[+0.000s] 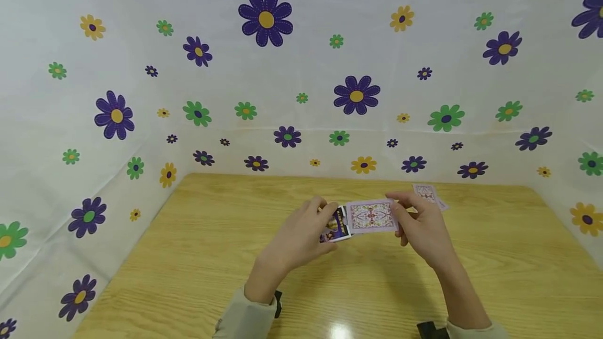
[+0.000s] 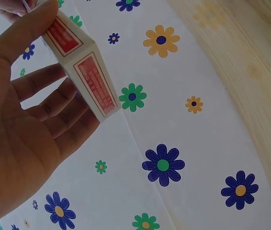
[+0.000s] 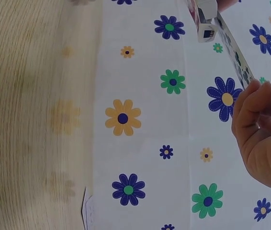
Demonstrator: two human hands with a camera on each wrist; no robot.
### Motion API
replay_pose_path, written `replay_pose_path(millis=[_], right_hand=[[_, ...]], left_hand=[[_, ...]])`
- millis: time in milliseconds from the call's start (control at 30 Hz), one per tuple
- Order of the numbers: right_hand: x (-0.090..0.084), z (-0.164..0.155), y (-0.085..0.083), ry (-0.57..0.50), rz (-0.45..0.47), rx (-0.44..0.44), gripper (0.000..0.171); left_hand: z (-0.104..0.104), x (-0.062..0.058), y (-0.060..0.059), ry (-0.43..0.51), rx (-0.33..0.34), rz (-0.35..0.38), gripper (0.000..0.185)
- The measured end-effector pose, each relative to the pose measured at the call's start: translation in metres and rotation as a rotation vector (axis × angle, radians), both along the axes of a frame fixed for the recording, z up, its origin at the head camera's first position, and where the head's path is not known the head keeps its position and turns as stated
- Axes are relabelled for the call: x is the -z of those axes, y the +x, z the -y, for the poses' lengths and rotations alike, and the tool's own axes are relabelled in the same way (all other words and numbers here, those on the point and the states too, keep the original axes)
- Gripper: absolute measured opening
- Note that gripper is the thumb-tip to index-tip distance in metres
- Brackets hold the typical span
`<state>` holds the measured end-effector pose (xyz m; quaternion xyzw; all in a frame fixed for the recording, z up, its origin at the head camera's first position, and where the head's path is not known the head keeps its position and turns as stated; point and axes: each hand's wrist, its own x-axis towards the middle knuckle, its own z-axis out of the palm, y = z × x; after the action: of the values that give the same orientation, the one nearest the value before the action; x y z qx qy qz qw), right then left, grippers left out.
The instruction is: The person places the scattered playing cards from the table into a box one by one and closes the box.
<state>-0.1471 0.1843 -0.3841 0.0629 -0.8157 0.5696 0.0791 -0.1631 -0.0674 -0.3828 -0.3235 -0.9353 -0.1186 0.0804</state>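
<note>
In the head view my left hand [image 1: 299, 234] grips a small card box [image 1: 337, 226] with a dark printed face and white edges. Its red-and-white end [image 2: 96, 85] faces the left wrist camera, thumb on one side and fingers on the other. My right hand [image 1: 424, 226] pinches the far short end of a playing card [image 1: 372, 215] with a pink floral back. The card's other end lies right at the box's opening. From the right wrist view, the card's printed face [image 3: 235, 53] shows at a slant beside the white box flap [image 3: 206, 31].
Further back on the right, a few more cards [image 1: 425, 192] with the same floral back lie on the wooden table [image 1: 212, 255]. A white cloth [image 1: 301, 67] with printed flowers hangs behind the table and along its sides.
</note>
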Motion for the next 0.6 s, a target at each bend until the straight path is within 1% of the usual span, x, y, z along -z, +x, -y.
replay_pose_path(millis=[367, 600], right_hand=[[0.0005, 0.0009, 0.0016, 0.015, 0.011, -0.054, 0.032], [-0.0028, 0.0003, 0.0029, 0.035, 0.019, -0.027, 0.032]], left_hand=[[-0.0012, -0.0015, 0.0019, -0.016, 0.007, -0.001, 0.072], [0.0011, -0.0024, 0.0022, -0.009, 0.004, 0.002, 0.071]])
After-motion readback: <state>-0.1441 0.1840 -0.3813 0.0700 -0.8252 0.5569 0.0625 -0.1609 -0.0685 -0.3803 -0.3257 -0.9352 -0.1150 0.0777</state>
